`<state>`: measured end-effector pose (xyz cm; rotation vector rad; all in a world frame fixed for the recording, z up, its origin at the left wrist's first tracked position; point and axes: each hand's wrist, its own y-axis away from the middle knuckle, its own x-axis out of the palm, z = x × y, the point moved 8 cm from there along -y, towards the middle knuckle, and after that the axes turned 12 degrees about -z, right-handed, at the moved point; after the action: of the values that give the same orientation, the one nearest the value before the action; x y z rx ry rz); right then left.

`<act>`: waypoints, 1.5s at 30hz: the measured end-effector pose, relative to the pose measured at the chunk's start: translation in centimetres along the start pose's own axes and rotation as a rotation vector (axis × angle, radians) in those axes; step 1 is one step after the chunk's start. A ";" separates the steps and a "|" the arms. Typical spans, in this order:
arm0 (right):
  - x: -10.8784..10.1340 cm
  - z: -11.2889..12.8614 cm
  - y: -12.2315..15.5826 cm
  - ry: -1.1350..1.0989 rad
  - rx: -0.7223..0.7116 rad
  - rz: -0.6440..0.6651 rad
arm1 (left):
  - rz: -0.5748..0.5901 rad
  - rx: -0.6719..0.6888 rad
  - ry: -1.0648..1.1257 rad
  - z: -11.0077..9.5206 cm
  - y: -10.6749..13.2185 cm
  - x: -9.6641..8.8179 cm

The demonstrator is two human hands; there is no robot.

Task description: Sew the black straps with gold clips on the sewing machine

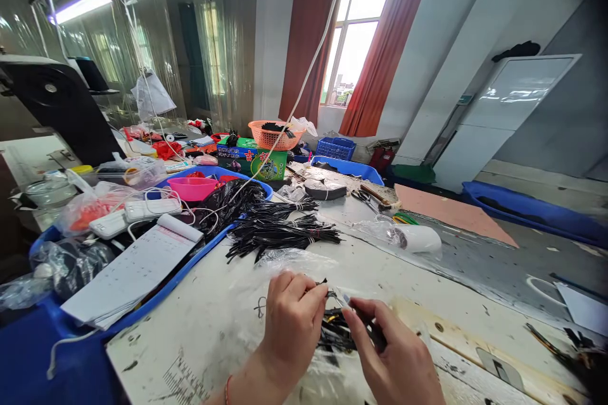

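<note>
From where I stand, the left hand (pixel 292 309) has its fingers squeezed on a thin black strip (pixel 324 281), and its end pokes up past the thumb; the right hand (pixel 394 351) has its fingers curled round a small dark thing (pixel 379 335), just beside the left fingers; I can't tell what it is; more black strips (pixel 338 334) lie on the desk (pixel 209 297) between the two hands; tied black bundles (pixel 289 232) lie farther back, near a white roll (pixel 424 239).
</note>
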<state>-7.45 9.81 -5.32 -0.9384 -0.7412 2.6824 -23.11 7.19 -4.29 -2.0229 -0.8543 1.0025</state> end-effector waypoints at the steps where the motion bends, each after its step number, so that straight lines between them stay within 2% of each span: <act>1: 0.0 -0.2 0.1 0.003 0.014 -0.005 | 0.010 -0.012 0.013 0.1 0.1 0.2; 6: 0.3 -1.4 0.3 -0.024 0.096 0.000 | 0.154 -0.109 0.155 0.4 1.0 1.7; 10: -0.1 -2.0 0.3 -0.080 0.178 -0.035 | 0.296 -0.288 0.247 0.6 1.3 2.2; 13: -0.4 -2.0 0.6 -0.090 0.195 -0.043 | 0.348 -0.373 0.286 0.6 1.4 2.4; 15: -0.5 -1.5 0.7 -0.058 0.124 -0.041 | 0.358 -0.346 0.270 0.6 1.6 2.6; 19: -0.7 -0.4 1.0 0.003 -0.033 -0.055 | 0.328 -0.143 0.173 0.0 2.0 3.0; 21: -0.6 -0.4 1.1 0.015 -0.045 -0.064 | 0.316 -0.072 0.113 -0.2 2.1 3.0; 23: -0.5 -0.5 1.2 0.020 -0.031 -0.068 | 0.324 -0.078 0.123 -0.4 2.2 3.0; 29: -0.1 -1.5 1.3 0.020 0.050 -0.004 | 0.399 -0.430 0.390 0.2 2.0 2.9; 33: -0.4 -1.3 1.4 0.030 0.056 -0.007 | 0.405 -0.546 0.427 0.8 2.2 3.0; 35: -0.6 -0.7 1.5 0.043 0.005 -0.035 | 0.409 -0.653 0.504 1.2 2.5 3.4; 38: -0.6 0.5 1.9 0.064 -0.128 -0.073 | 0.440 -0.947 0.754 1.7 3.6 4.5; 40: -0.6 1.3 2.1 0.086 -0.245 -0.106 | 0.460 -1.082 0.864 1.7 4.0 5.0; 43: -0.6 2.0 2.4 0.116 -0.373 -0.142 | 0.476 -1.140 0.890 1.6 4.0 5.1; 45: -0.6 1.5 2.2 0.106 -0.343 -0.124 | 0.484 -1.161 0.901 1.4 4.0 4.9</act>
<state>-8.01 7.18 -5.13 -1.0611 -1.2180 2.4211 -20.97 9.43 -10.00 -3.2960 -0.4177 -0.4611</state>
